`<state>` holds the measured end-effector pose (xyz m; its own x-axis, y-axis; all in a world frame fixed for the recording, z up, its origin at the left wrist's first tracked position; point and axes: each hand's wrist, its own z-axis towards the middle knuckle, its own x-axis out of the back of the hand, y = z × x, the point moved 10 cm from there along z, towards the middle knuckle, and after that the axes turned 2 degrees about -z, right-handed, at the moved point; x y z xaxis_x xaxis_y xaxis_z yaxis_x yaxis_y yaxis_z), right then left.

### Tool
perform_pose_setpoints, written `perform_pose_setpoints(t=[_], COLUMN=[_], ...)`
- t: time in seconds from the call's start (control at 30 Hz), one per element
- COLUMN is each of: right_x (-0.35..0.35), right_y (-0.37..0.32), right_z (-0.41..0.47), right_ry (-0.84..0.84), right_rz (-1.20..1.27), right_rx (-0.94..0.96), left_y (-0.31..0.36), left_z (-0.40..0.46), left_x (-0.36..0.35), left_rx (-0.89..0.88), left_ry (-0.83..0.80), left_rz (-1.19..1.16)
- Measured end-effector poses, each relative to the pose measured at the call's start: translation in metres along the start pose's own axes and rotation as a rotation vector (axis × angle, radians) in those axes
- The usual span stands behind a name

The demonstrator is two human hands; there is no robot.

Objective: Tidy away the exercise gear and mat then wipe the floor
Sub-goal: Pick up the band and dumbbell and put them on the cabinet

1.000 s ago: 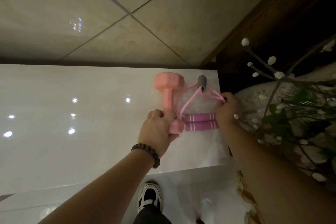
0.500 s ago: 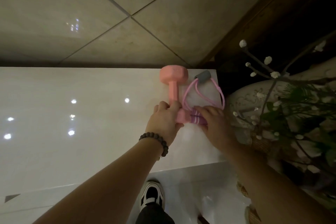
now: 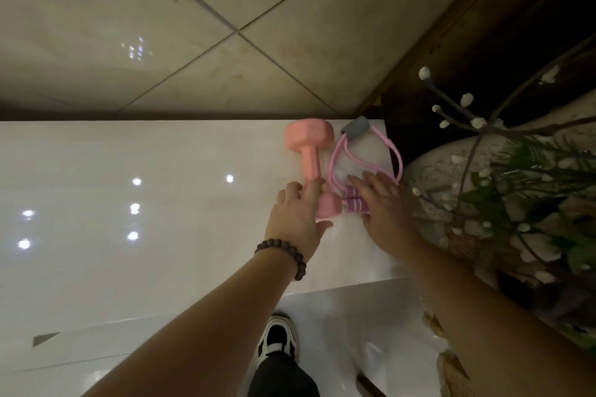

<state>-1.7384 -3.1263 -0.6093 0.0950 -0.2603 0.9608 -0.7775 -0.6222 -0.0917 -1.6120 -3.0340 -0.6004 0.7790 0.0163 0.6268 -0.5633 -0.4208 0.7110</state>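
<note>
A pink dumbbell (image 3: pixel 310 151) lies on the glossy white ledge (image 3: pixel 161 203), near its right end. Right beside it lies a pink resistance band (image 3: pixel 395 155) with a grey centre piece and purple striped foam handles (image 3: pixel 450 203). My left hand (image 3: pixel 298 219) rests against the dumbbell's near head, fingers straight, one fingertip on the bar. My right hand (image 3: pixel 383 203) lies flat over the foam handles with straight fingers, covering most of them.
A tiled wall (image 3: pixel 225 26) rises behind the ledge. To the right stands a pale patterned vase (image 3: pixel 451 167) with white-budded branches and green leaves, close to my right arm. My black-and-white shoe (image 3: pixel 277 338) stands on the shiny floor below.
My left hand has loosened from a grip on the dumbbell to straight fingers. My right hand moved from the band's loop onto the foam handles and flattened. The dumbbell and band shifted toward the wall.
</note>
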Motion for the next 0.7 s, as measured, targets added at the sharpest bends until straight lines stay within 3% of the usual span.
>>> perform_pose_setpoints(t=[0.37, 0.7], right_x=[0.057, 0.196], right_y=[-0.052, -0.145], right_z=[-0.047, -0.154], right_ry=[-0.012, -0.052], right_rz=[0.002, 0.204], right_rx=[-0.101, -0.248], left_y=[-0.008, 0.037], left_z=[-0.07, -0.217], left_x=[0.07, 0.214], left_rx=[0.116, 0.217], left_ry=[0.012, 0.008], left_rz=[0.213, 0.331])
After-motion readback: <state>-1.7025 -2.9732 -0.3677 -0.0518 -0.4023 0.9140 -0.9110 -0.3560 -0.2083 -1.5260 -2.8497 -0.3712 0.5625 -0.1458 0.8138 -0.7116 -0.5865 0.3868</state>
